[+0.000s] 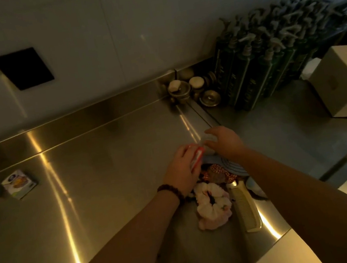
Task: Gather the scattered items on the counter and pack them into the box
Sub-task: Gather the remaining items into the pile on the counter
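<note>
On the brushed stainless-steel bench [100,187] two bare forearms reach forward over one small heap of items. The left hand [181,170], with one dark beaded bracelet [171,191] on its wrist, grips one small red-and-white packet [197,158], fingers curled over its top edge. The right hand [226,143] hovers just beside it with fingers spread and loosely bent; something pale and blurred sits at its fingertips, and I cannot tell whether the hand holds it.

In the heap lie one fluffy pale-pink scrunchie [213,207], one red patterned scrunchie [217,173] just behind it, one cream plastic comb [245,207] lying lengthwise beside the pink scrunchie, and one round blue ridged object [235,167] partly under the right forearm. A further pale blue thing near the comb is too hidden to name.

One white cardboard box [345,83] stands well apart at the right. One small printed carton [19,183] sits alone at the far left of the bench. Along the back, a dense cluster of dark green pump bottles [269,56] stands beside three small round metal dishes [193,90]. One black square panel [23,68] is set in the white wall.
</note>
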A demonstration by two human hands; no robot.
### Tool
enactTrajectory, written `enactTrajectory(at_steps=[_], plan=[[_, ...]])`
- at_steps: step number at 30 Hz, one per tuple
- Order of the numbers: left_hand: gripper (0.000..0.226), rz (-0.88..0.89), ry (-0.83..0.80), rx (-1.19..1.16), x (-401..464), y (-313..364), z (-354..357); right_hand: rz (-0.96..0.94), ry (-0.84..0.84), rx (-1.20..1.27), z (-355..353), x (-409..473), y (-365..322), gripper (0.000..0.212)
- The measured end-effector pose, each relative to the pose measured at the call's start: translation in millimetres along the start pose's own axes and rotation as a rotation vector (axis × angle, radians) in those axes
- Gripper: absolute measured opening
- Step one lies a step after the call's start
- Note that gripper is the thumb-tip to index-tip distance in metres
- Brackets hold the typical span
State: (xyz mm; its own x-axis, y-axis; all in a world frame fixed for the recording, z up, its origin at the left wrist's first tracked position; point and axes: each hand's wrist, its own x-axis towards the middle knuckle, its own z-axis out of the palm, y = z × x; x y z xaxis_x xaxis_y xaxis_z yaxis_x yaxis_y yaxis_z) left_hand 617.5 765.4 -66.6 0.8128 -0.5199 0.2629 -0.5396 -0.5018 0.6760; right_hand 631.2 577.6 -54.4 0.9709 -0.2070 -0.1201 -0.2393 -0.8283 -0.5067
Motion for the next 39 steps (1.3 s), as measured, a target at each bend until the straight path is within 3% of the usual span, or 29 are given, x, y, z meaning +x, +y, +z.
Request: enactTrajectory(at_steps=[6, 9, 13, 19, 24, 34, 39], plan=[[0.041, 0.16, -0.185, -0.011, -8, 10, 27, -0.038, 0.055, -0.054, -8, -27, 23, 0.039], [0.058, 0.117, -0.287, 0.136, -8, 1, 35, -0.047, 0.071, -0.068, -6, -39, 25, 0.038], [0.078, 0.057, -0.327, 0.105, -8, 1, 36, -0.053, 0.044, -0.078, -2, -50, 21, 0.045], [0.087, -0.123, -0.18, 0.078, -11, 4, 3, -0.119, 0.068, -0.032, -1, -65, -2, 0.052], [0.081, -0.296, 0.001, 0.215, -41, -12, -50, -0.244, 0.052, -0.019, 26, -65, -57, 0.056], [0.076, -0.632, 0.249, 0.45, -169, -86, -178, -0.529, -0.144, 0.093, 133, -84, -203, 0.056], [0.078, -0.781, 0.306, 0.472, -237, -128, -225, -0.562, -0.226, 0.098, 193, -102, -268, 0.055]])
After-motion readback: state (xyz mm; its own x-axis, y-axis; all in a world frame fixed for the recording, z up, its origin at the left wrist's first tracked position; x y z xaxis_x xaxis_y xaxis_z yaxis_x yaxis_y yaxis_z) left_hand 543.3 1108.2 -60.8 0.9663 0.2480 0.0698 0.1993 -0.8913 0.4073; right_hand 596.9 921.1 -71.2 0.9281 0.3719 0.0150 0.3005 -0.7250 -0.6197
